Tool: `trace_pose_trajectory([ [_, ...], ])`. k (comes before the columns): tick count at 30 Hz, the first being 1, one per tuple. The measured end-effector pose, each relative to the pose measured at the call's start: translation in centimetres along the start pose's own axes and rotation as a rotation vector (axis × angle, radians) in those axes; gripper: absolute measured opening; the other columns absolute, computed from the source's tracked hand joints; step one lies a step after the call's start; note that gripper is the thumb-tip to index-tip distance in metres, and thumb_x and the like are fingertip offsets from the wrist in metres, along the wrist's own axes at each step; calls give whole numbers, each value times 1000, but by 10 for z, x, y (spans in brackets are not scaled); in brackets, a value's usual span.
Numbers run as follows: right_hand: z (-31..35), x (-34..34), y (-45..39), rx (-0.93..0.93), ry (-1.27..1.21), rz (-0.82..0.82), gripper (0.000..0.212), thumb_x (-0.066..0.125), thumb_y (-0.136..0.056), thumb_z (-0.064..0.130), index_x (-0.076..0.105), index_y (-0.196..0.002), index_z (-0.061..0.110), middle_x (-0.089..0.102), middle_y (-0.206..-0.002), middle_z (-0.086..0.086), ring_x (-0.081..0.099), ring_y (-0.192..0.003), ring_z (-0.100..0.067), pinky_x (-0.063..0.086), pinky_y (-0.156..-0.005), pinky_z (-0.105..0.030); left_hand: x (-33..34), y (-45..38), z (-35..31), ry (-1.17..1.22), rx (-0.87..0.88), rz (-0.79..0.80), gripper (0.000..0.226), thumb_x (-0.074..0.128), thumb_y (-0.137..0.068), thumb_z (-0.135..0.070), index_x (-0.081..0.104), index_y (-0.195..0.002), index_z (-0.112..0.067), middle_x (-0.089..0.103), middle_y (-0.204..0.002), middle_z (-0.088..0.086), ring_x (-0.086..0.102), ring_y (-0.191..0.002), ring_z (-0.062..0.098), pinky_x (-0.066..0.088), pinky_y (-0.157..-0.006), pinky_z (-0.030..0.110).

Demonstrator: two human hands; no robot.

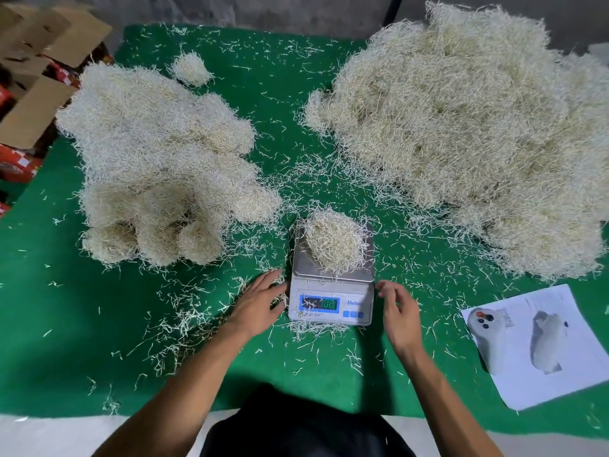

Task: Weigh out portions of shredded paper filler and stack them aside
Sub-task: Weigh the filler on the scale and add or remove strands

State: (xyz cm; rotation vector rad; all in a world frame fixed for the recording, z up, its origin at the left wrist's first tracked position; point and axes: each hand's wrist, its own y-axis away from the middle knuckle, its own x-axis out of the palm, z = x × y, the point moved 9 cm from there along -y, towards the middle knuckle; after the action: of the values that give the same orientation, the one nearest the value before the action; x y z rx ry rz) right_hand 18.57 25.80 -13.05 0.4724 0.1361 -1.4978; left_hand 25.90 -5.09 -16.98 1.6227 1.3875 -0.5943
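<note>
One clump of shredded paper filler [333, 240] sits on the digital scale [331, 285] at the centre of the green worktop [66, 324]. Left hand [258, 305] rests flat at the scale's 9 o'clock, grip released; right hand [398, 316] hovers at 3 o'clock (fingers loose, holding nothing). Weighed portions [158, 173] stack at 10 o'clock, the bulk heap [471, 133] at 2 o'clock.

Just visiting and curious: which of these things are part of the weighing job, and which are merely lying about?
In use: scale, portion on its pan, big loose heap, stacked portions, both hands.
Lying about: printed sheet, cardboard boxes.
</note>
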Motion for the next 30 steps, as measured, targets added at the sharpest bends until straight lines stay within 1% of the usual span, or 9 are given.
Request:
trace_pose_trajectory([
  [4, -7, -4, 1, 66, -65, -54, 27, 48, -110, 26, 73, -100, 21, 74, -96, 9, 66, -89, 1, 45, -74, -5, 5, 24, -9, 49, 27, -172, 42, 64, -97, -22, 59, -138, -24, 38, -156, -6, 32, -144, 13, 27, -124, 43],
  [9, 5, -4, -3, 50, -77, -39, 28, 48, -110, 28, 73, -101, 20, 72, -90, 17, 65, -85, 5, 46, -73, -6, -5, 17, -6, 236, -112, -184, 25, 63, -96, -8, 70, -118, -18, 61, -120, -3, 59, -98, 8, 53, -98, 24],
  [13, 14, -7, -10, 26, -109, -54, 29, 48, -110, 24, 73, -98, 16, 72, -88, 11, 64, -84, -6, 48, -76, -14, -45, 5, 4, 479, -231, -313, 25, 62, -96, -6, 69, -113, -24, 63, -125, -7, 60, -97, -3, 45, -77, 0],
  [19, 17, -6, -12, 11, -120, -32, 28, 48, -110, 26, 72, -101, 16, 73, -97, 2, 66, -93, -12, 53, -90, -34, -94, -13, -3, 391, -227, -426, 29, 61, -93, 5, 70, -111, -16, 68, -126, 5, 62, -104, 8, 46, -77, 6],
  [21, 17, -4, -11, 16, -107, -31, 26, 48, -109, 27, 71, -104, 17, 73, -102, 2, 67, -100, -13, 54, -96, -36, -89, -12, -1, 168, -251, -332, 35, 64, -90, 5, 69, -119, -12, 64, -132, 13, 65, -109, 19, 57, -85, 25],
  [23, 16, -3, -12, 50, -147, -42, 23, 50, -109, 27, 70, -107, 15, 72, -105, -1, 67, -106, -19, 53, -101, -40, -72, -10, 3, -153, -298, -154, 45, 68, -91, -9, 61, -135, -16, 53, -146, 10, 51, -131, 26, 48, -106, 42],
  [25, 17, -1, -13, 99, -216, -64, 23, 51, -108, 29, 69, -107, 16, 72, -103, -4, 67, -104, -26, 54, -100, -44, -62, -6, -2, -276, -314, -69, 53, 65, -94, -25, 50, -145, -18, 46, -151, 5, 39, -140, 27, 40, -113, 47],
  [28, 25, -4, -16, 108, -268, -109, 24, 51, -108, 34, 68, -110, 18, 70, -101, -4, 64, -95, -19, 53, -99, -47, -69, -8, -21, -413, -249, -129, 42, 51, -100, -35, 53, -137, -16, 56, -134, 3, 51, -125, 24, 46, -104, 46],
  [30, 34, -8, -21, 82, -283, -148, 33, 47, -109, 39, 65, -115, 12, 67, -105, -5, 60, -98, -19, 51, -101, -44, -91, -11, -32, -284, -231, -298, 45, 33, -104, -43, 63, -111, -11, 66, -103, 8, 63, -98, 27, 53, -86, 43],
])
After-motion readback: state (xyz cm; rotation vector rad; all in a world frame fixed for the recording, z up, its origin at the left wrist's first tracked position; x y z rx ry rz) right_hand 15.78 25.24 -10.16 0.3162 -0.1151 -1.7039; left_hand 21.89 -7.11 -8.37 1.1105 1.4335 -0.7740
